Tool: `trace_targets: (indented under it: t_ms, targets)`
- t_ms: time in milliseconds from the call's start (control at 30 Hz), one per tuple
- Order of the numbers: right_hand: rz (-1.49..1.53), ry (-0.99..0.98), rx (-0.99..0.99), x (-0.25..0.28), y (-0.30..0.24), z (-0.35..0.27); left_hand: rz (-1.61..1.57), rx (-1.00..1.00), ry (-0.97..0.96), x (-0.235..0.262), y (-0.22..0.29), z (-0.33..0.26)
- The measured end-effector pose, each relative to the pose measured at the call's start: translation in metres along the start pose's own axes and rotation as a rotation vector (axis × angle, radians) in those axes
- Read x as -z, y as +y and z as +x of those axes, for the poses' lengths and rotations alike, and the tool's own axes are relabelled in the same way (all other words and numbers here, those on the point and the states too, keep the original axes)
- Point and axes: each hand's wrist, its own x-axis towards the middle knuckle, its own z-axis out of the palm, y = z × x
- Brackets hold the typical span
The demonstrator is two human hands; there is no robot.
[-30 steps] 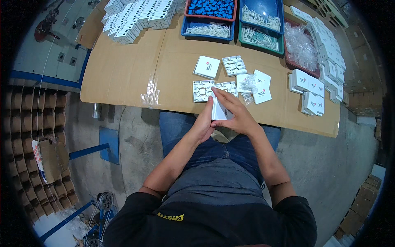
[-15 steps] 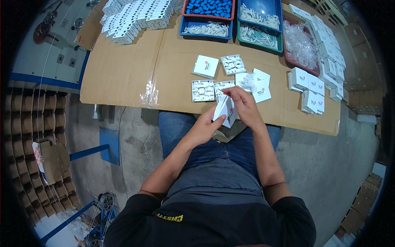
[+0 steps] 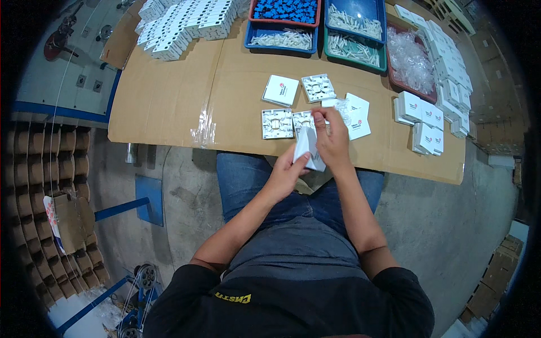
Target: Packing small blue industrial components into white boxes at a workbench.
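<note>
We hold a small white carton at the table edge: left hand grips its lower end, right hand pinches its top. Its long axis runs near-upright. Beyond lie white faceplates, nearer the left hand, on the cardboard tabletop.

The left hand and right hand together held a small white box at the near edge of the cardboard-covered counter. Just beyond the hands lay two white plates, face down, and another box. More boxes were stacked to the right. At the far edge stood trays of blue parts and white parts.
</note>
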Motion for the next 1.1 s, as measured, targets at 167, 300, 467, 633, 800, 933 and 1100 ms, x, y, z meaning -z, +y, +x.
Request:
trace_targets:
  t_ms: [167,300,467,633,800,933,1100]
  targets:
    - [0.516,-0.118,-0.469,0.011,0.007,-0.022,-0.337,-0.206,0.122,0.009,0.014,0.007]
    - [0.819,-0.163,-0.575,0.013,0.004,-0.03,-0.148,-0.162,0.119,0.014,0.013,0.008]
    - [0.647,-0.366,-0.44,0.029,0.003,-0.027,0.093,-0.456,0.012,0.029,0.038,0.015]
    - [0.679,-0.311,-0.392,0.021,0.005,-0.038,0.098,-0.323,-0.091,0.035,0.043,0.014]
    - [0.697,-0.307,-0.411,0.021,-0.003,-0.041,0.059,-0.351,-0.08,0.038,0.038,0.012]
    - [0.617,-0.292,-0.403,0.021,-0.004,-0.043,0.066,-0.411,-0.063,0.035,0.033,0.013]
    - [0.577,-0.291,-0.408,0.021,-0.004,-0.045,0.094,-0.378,-0.044,0.039,0.023,0.015]
